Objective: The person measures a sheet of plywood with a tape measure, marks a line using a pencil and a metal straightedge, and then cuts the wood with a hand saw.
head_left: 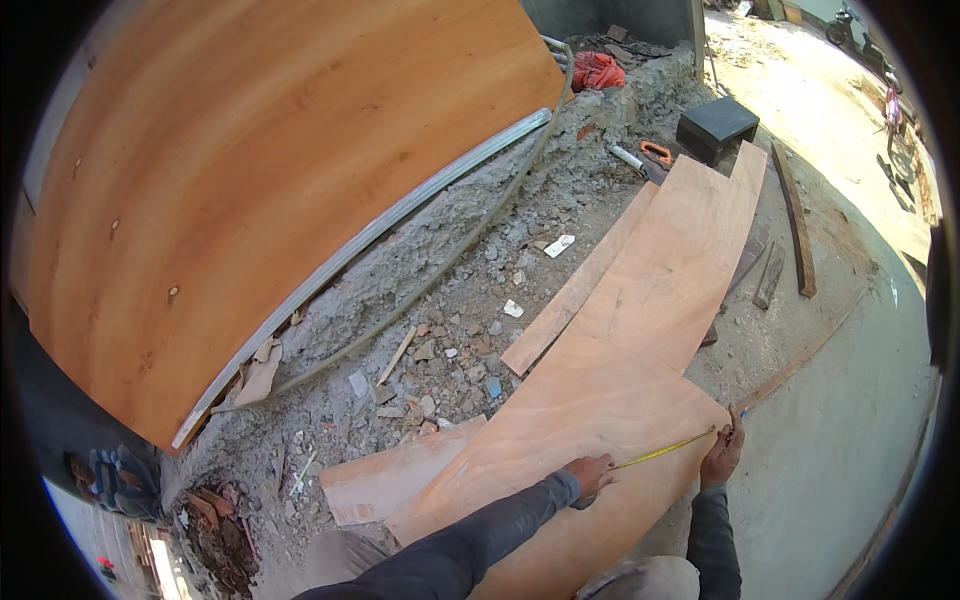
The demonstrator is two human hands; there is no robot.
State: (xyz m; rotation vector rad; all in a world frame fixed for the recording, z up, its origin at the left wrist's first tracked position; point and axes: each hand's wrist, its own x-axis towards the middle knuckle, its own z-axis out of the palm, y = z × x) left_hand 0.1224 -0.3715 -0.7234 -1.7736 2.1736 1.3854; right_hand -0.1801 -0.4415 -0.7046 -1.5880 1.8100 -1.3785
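Observation:
A yellow tape measure [660, 453] lies stretched across a pale plywood sheet [600, 420] in front of me. My left hand [590, 474] is closed around its case, resting on the board; most of the case is hidden under the fingers. The tape runs right and slightly away to the sheet's right edge. There my right hand [722, 457] is closed beside the tape's end, fingers curled at the edge. A small blue tip shows by these fingers, but what they hold cannot be made out.
Narrower plywood strips [580, 285] lie around the sheet. Beyond are an orange-handled saw [656, 154], a black box [717, 125] and a dark timber length [795, 220]. Rubble [430, 380] and a hose [440, 275] lie left, below a large leaning orange-brown panel [270, 170]. A person [125, 482] is far left.

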